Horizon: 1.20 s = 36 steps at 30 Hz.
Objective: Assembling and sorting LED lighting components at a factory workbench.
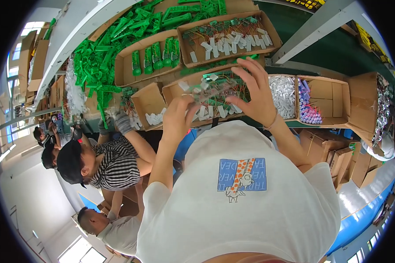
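Observation:
My left hand (176, 118) has its fingers pinched on the near end of a clear plastic part (213, 91), smeared by motion. The part hangs over a cardboard box (172, 91) of green circuit boards, wires and white plastic pieces. To its right my right hand (256, 94) is spread above the same box, its thumb close to the part's far end. Whether that thumb touches the part I cannot tell. Behind, a shallow box (126, 72) holds several green plastic shells (148, 61) with wired boards in them.
Loose green shells (98, 65) pile up at the far left. A box of wired boards (274, 35) stands at the back. White pieces (281, 94) and purple cylinders (309, 111) fill boxes at right. A co-worker in a striped shirt (118, 160), wearing grey gloves (123, 122), works close on my left.

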Each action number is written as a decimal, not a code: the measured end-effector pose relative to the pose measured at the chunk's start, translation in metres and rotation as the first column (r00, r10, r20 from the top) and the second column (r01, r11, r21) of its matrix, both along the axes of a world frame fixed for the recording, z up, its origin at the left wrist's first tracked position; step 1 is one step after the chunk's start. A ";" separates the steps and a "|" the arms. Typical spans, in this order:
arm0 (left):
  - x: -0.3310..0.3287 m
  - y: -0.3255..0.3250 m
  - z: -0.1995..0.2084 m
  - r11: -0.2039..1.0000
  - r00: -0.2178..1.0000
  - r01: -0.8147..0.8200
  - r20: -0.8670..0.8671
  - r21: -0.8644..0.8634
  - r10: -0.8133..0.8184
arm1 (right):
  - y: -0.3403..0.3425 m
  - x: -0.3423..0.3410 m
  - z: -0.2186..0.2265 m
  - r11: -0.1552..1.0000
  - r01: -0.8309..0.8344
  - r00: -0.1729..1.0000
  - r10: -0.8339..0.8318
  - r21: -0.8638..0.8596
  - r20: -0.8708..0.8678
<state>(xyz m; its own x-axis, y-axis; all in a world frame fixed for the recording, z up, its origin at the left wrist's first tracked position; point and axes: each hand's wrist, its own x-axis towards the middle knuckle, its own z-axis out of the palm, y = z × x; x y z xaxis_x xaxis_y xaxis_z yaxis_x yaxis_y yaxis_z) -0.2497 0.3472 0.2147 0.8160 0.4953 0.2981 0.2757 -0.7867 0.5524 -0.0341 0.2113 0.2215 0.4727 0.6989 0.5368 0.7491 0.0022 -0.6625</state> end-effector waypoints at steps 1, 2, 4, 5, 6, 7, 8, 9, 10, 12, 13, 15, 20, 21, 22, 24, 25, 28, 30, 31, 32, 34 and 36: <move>0.002 -0.006 0.012 1.000 1.000 -0.006 0.002 -0.002 0.006 | -0.001 0.001 0.017 0.984 -0.180 0.983 0.180 -0.006 0.018; 0.004 -0.010 0.022 0.996 0.994 0.084 0.078 -0.020 -0.082 | -0.003 0.001 0.025 0.938 -0.347 0.937 0.347 -0.017 0.033; 0.010 -0.019 0.045 0.985 0.974 0.172 0.157 -0.030 -0.165 | -0.013 0.005 0.014 0.880 -0.474 0.881 0.473 -0.035 -0.031; 0.014 -0.024 0.058 0.976 0.976 0.140 0.192 -0.166 -0.108 | -0.018 0.008 0.013 0.865 -0.496 0.866 0.486 -0.078 -0.117; 0.016 -0.026 0.064 0.947 0.975 0.112 0.218 -0.300 -0.046 | -0.021 0.009 0.013 0.846 -0.520 0.846 0.492 -0.118 -0.204; 0.013 -0.026 0.061 0.949 0.975 0.107 0.220 -0.297 -0.041 | -0.024 0.008 0.017 0.843 -0.525 0.844 0.497 -0.116 -0.201; 0.007 -0.025 0.054 0.895 0.954 0.130 0.301 -0.427 0.006 | -0.027 0.006 0.024 0.862 -0.502 0.821 0.449 -0.072 -0.353; 0.002 -0.025 0.049 0.823 0.926 0.163 0.373 -0.544 0.064 | -0.028 0.006 0.028 0.880 -0.474 0.771 0.397 -0.033 -0.499; 0.001 -0.026 0.046 0.824 0.925 0.161 0.374 -0.543 0.066 | -0.032 0.009 0.025 0.879 -0.476 0.770 0.399 -0.032 -0.497; -0.001 -0.029 0.045 0.692 0.905 0.192 0.398 -0.696 0.149 | -0.039 0.015 0.015 0.838 -0.545 0.686 0.446 -0.001 -0.575; -0.001 -0.028 0.043 0.691 0.905 0.195 0.399 -0.696 0.146 | -0.040 0.015 0.012 0.853 -0.522 0.675 0.423 0.013 -0.604; -0.001 -0.028 0.041 0.599 0.876 0.195 0.412 -0.777 0.249 | -0.040 0.012 0.019 0.867 -0.497 0.629 0.394 0.043 -0.670; 0.002 -0.023 0.038 0.682 0.902 0.198 0.404 -0.704 0.155 | -0.038 0.019 0.012 0.874 -0.486 0.627 0.364 0.020 -0.689; 0.002 -0.021 0.033 0.751 0.884 0.257 0.463 -0.608 0.072 | -0.036 0.021 0.010 0.859 -0.506 0.649 0.436 0.075 -0.624; 0.002 -0.022 0.030 0.750 0.884 0.259 0.463 -0.609 0.070 | -0.034 0.023 0.009 0.840 -0.528 0.666 0.502 0.127 -0.553; 0.004 -0.024 0.027 0.790 0.887 0.192 0.447 -0.582 0.114 | -0.033 0.027 0.010 0.834 -0.540 0.677 0.512 0.116 -0.529; 0.008 -0.027 0.032 0.789 0.888 0.195 0.447 -0.583 0.111 | -0.033 0.029 0.010 0.828 -0.551 0.688 0.522 0.105 -0.504; 0.020 -0.031 0.059 0.733 0.938 0.149 0.329 -0.664 0.108 | -0.034 0.034 0.011 0.850 -0.516 0.715 0.497 0.110 -0.491; 0.021 -0.026 0.071 0.846 0.980 0.195 0.140 -0.496 -0.144 | -0.035 0.035 0.013 0.866 -0.490 0.749 0.475 0.095 -0.462; 0.021 -0.026 0.068 0.845 0.979 0.200 0.141 -0.497 -0.148 | -0.035 0.035 0.013 0.883 -0.462 0.784 0.448 0.077 -0.431; 0.021 -0.027 0.062 0.891 0.979 0.191 0.147 -0.411 -0.142 | -0.035 0.033 0.014 0.886 -0.457 0.787 0.442 0.075 -0.431; 0.018 -0.027 0.050 0.929 0.979 0.182 0.151 -0.322 -0.140 | -0.035 0.027 0.020 0.898 -0.438 0.794 0.407 0.039 -0.452; 0.015 -0.027 0.041 0.918 0.972 0.174 0.209 -0.357 -0.103 | -0.039 0.027 0.025 0.900 -0.428 0.698 0.387 0.082 -0.603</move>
